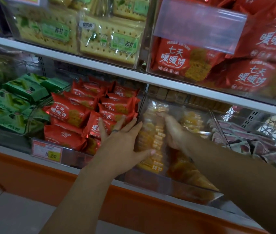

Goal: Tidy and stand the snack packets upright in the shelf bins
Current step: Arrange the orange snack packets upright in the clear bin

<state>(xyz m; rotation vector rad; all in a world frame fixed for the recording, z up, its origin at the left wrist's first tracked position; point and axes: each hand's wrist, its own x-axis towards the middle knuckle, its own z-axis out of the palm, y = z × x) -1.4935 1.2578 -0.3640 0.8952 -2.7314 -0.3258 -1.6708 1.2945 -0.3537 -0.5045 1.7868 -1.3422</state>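
A tall clear packet of yellow snacks point(152, 132) stands upright at the left end of a clear bin point(181, 184) on the lower shelf. My left hand point(122, 142) is spread flat. Its fingers rest on the red packets point(69, 112) in the neighbouring bin and its thumb lies across the yellow packet's front. My right hand point(172, 130) is inside the bin, laid against the packet's right side, fingers stretched up toward its top. More yellow packets point(191, 122) lean behind and to the right.
Green packets point(15, 102) fill the bin at far left. A price tag point(47, 152) hangs on the red bin's front. The upper shelf holds cracker packs point(110, 41) and large red bags point(184, 59). Pink-wrapped packets point(252, 142) fill the bin to the right.
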